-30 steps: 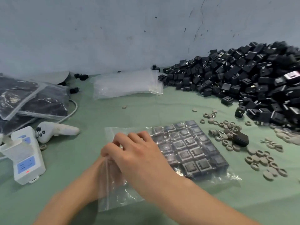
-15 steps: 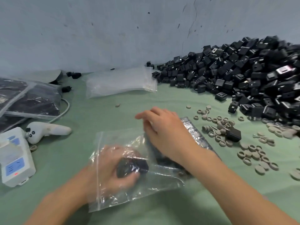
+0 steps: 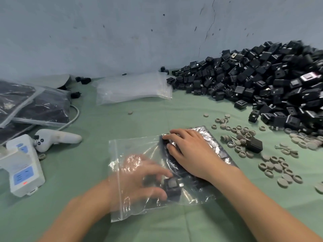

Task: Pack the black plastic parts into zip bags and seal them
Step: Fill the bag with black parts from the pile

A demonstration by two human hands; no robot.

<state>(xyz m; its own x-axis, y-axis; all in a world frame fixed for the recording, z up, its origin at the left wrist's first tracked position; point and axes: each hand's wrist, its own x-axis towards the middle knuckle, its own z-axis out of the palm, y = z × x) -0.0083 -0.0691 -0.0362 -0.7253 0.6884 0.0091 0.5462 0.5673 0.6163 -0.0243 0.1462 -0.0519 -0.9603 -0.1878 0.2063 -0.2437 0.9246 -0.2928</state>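
A clear zip bag (image 3: pixel 132 147) lies flat on the green table, its zip strip on the left. Rows of black plastic parts (image 3: pixel 218 151) fill its right half. My left hand (image 3: pixel 139 179) is inside the bag through the open mouth, and its thumb and fingertips pinch one black part (image 3: pixel 172 186) beside the packed rows. My right hand (image 3: pixel 190 151) rests palm down on top of the bag, pressing on the packed parts from outside.
A big pile of loose black parts (image 3: pixel 262 84) fills the back right. Empty zip bags (image 3: pixel 132 88) are stacked at the back centre, filled bags (image 3: pixel 35 105) at the left. A white controller (image 3: pixel 56 138), a white power strip (image 3: pixel 22 168) and grey rings (image 3: pixel 272 163) lie around.
My left hand went from the bag's mouth into the bag with a black part and pushed it right toward the rows. My right hand moved right and settled on the packed parts.
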